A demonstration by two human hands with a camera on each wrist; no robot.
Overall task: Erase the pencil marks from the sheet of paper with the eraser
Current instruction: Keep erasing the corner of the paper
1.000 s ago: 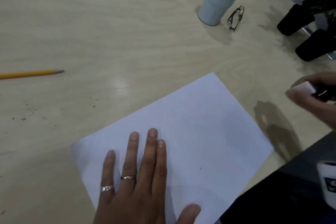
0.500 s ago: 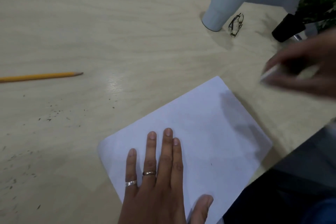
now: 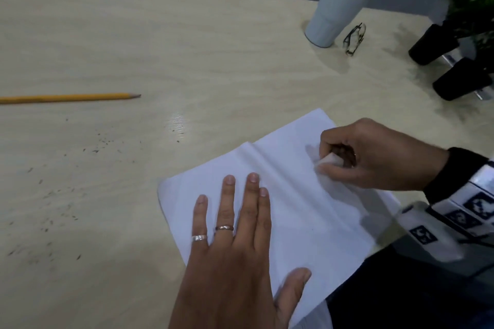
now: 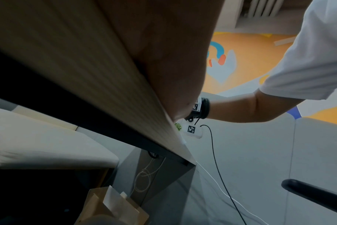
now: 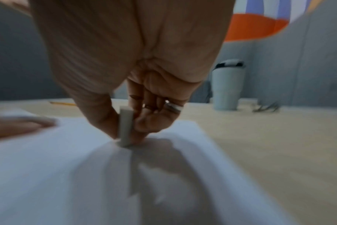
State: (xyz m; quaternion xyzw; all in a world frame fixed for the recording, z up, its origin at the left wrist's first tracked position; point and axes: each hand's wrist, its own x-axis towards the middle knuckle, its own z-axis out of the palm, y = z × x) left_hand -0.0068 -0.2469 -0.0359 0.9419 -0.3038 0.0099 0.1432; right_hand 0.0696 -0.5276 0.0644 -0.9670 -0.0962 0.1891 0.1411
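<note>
A white sheet of paper point(image 3: 299, 211) lies near the table's front edge, buckled into a ridge across its middle. My left hand point(image 3: 235, 222) rests flat on its near half, fingers straight. My right hand point(image 3: 339, 157) pinches a white eraser point(image 3: 330, 161) between thumb and fingers and presses its end onto the sheet's far right part. In the right wrist view the eraser point(image 5: 125, 126) stands on end on the paper point(image 5: 67, 175), held by the right hand point(image 5: 125, 135). No pencil marks show clearly. The left wrist view shows only the table's underside.
A yellow pencil point(image 3: 69, 97) lies at the far left of the wooden table point(image 3: 160, 43). Dark eraser crumbs point(image 3: 66, 168) dot the left side. A white tumbler point(image 3: 336, 8) and folded glasses point(image 3: 354, 39) stand at the back right, beside black plant pots point(image 3: 454, 72).
My right hand has come in from the right edge with the eraser and set it down on the sheet. The paper has buckled. My left hand still lies flat on it.
</note>
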